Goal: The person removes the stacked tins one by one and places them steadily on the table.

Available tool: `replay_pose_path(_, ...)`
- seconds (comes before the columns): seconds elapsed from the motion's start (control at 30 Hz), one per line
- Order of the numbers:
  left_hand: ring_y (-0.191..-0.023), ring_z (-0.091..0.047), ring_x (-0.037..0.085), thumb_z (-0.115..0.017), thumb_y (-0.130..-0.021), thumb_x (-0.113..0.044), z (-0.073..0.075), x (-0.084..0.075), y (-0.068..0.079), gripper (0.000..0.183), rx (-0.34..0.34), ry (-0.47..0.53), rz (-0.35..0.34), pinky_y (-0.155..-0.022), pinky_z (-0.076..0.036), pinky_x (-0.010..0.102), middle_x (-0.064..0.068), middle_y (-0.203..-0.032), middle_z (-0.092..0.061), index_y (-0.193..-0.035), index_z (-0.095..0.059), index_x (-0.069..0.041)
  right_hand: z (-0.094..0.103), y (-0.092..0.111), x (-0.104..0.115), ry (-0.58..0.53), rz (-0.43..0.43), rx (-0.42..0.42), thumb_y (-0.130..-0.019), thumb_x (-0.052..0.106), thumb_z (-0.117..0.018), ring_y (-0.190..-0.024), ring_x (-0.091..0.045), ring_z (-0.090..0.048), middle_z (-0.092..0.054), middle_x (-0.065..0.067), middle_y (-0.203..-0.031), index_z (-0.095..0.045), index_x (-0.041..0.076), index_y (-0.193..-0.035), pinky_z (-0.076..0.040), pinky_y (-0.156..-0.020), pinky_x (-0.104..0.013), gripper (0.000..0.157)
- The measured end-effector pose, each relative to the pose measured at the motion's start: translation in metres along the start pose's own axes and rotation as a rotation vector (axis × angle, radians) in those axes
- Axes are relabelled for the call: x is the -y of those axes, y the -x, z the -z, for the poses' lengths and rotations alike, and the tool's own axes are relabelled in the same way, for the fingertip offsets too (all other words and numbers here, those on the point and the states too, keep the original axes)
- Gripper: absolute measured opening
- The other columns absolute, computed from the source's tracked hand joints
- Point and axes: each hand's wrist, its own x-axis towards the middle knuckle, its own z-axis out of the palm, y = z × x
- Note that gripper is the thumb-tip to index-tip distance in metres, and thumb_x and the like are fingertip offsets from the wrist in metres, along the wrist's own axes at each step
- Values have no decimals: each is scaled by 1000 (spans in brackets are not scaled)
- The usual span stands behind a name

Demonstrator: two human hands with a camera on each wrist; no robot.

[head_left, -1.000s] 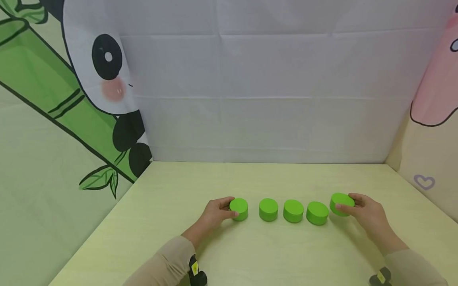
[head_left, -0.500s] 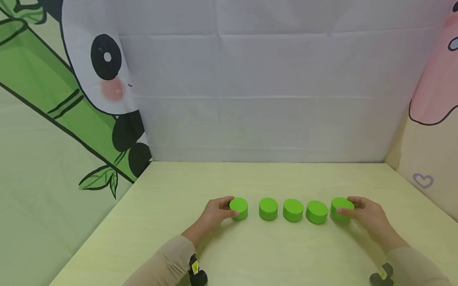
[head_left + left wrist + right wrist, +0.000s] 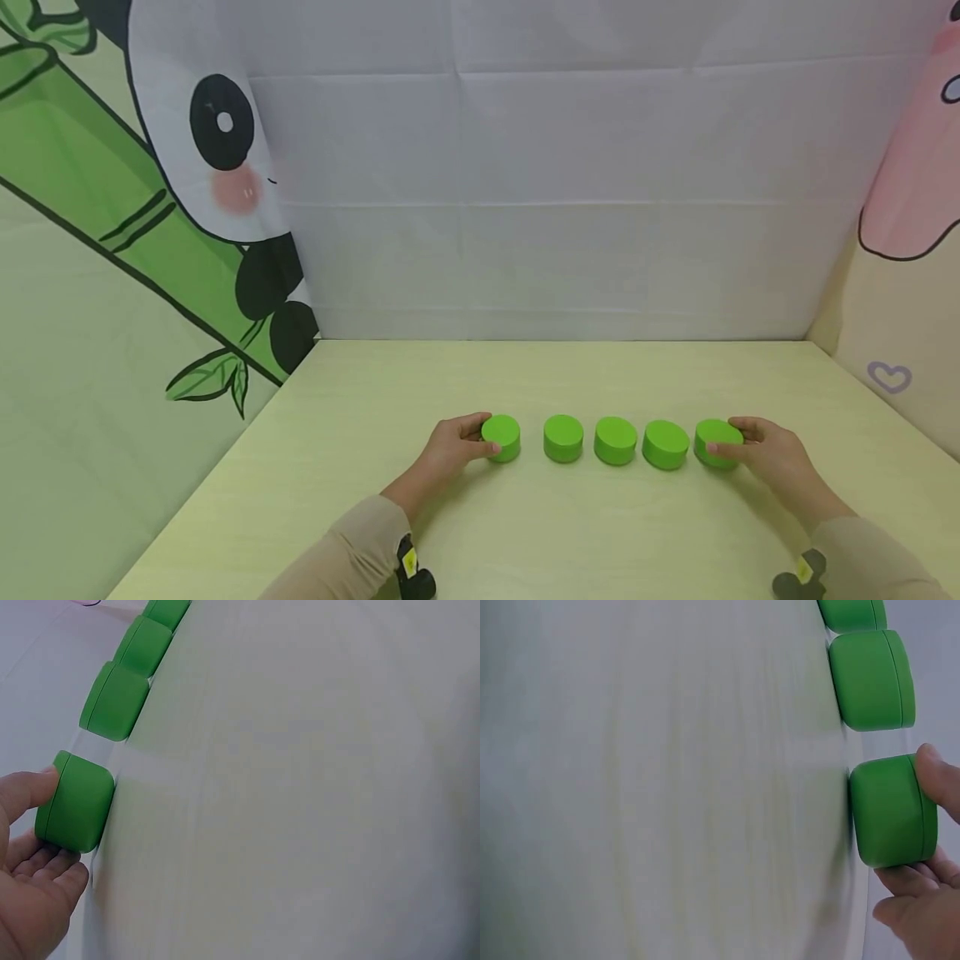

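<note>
Several small round green boxes, each with a thin lid seam near the top, form a row across the table. My left hand [image 3: 456,442] holds the leftmost green box [image 3: 504,435] between thumb and fingers, and it stands upright on the table. At the row's right end, my right hand [image 3: 772,450] grips the rightmost green box [image 3: 714,433] by its side. In the right wrist view, the thumb lies along the lid edge of that box [image 3: 889,814] and the fingers are at its far side. Three boxes stand untouched between the hands, among them the middle one [image 3: 616,442].
The pale yellow table [image 3: 570,533] stretches in front of and behind the row. A white cloth backdrop [image 3: 555,200] rises at its back edge. Side panels carry a panda print [image 3: 217,192] on the left and a pink print [image 3: 903,192] on the right.
My right hand has lowered the rightmost green box from a slightly raised, tilted position to level at the row's end. My left hand has stayed where it was on its box.
</note>
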Motion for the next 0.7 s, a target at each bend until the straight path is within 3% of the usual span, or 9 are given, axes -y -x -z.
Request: replay_pose_path(0.7, -125, -46, 31, -71, -82, -13, -2, 1, 0, 65, -28, 24, -9, -99, -44, 39, 19, -136, -47, -137, -41, 3, 1, -5, -9, -2, 23, 1, -79, 43, -70, -125, -52, -30, -30, -36, -139, -28, -12, -137, -35, -99, -60, 91)
